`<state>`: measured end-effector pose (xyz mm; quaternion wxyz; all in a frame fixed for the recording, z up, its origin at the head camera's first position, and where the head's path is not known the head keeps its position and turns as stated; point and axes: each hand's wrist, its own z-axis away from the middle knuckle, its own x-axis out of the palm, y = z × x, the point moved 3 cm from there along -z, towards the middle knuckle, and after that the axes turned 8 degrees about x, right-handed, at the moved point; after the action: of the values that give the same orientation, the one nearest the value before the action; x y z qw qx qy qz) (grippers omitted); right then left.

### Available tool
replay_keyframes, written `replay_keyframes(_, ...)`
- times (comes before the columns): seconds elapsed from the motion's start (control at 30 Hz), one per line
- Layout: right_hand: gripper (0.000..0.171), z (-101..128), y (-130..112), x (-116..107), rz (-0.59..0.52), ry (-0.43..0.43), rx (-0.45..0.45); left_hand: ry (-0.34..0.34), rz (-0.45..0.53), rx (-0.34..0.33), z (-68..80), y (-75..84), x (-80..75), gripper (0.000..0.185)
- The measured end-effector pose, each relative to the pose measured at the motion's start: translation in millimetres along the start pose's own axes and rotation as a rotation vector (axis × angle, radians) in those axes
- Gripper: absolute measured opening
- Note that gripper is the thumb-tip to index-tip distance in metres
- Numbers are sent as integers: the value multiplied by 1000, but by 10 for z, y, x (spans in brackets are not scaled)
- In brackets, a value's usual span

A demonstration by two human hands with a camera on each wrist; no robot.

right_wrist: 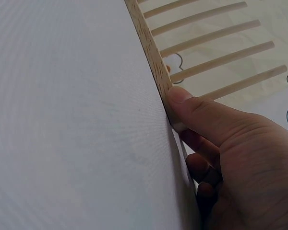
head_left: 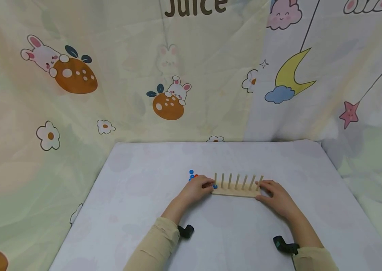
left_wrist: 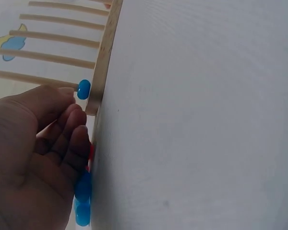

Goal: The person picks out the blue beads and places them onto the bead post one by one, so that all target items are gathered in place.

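The peg rack (head_left: 236, 191) lies between left hand (head_left: 198, 188) and right hand (head_left: 276, 195).

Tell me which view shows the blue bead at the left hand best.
Left wrist: the blue bead sits large and sharp at the fingertips of the left hand, beside the peg board. The head view shows a tiny speck; the right wrist, nothing.

A: Head view: high, facing forward and down over the white cloth-covered table (head_left: 143, 210). Far off; the pale wooden peg rack (head_left: 236, 191) shows small, mid-frame, printed curtains behind.

B: Left wrist view?

A: Very near, low at the table (left_wrist: 192, 120) surface, picture turned sideways. Looks along the rack's (left_wrist: 103, 57) left end, past the left hand (left_wrist: 33, 153).

B: Right wrist?

A: Same nearness, also turned, at the rack's (right_wrist: 151, 48) right end over the right hand (right_wrist: 230, 153).

B: Shared?

A: All three catch rack, pegs and table (right_wrist: 72, 115).
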<state>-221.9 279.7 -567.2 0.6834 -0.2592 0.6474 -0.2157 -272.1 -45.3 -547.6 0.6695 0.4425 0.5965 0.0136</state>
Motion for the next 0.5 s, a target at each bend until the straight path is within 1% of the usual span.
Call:
replay_keyframes(0.13, 59, 3, -8, -2, -1, -8, 7, 56, 42, -33, 33, -13, -58, 27)
replay_keyframes(0.27, 59, -3, -8, -1, 8, -4, 7, 105, 119, -80, 60, -58, -150, 25)
replay_keyframes(0.37, 59, -6, -11, 4, 11, -2, 14, 133, 176, -119, 66, -141, -240, 24)
replay_keyframes(0.5, 60, -5, -19, 8, 8, 6, 20, 155, 201, -185, 58, -296, -380, 26)
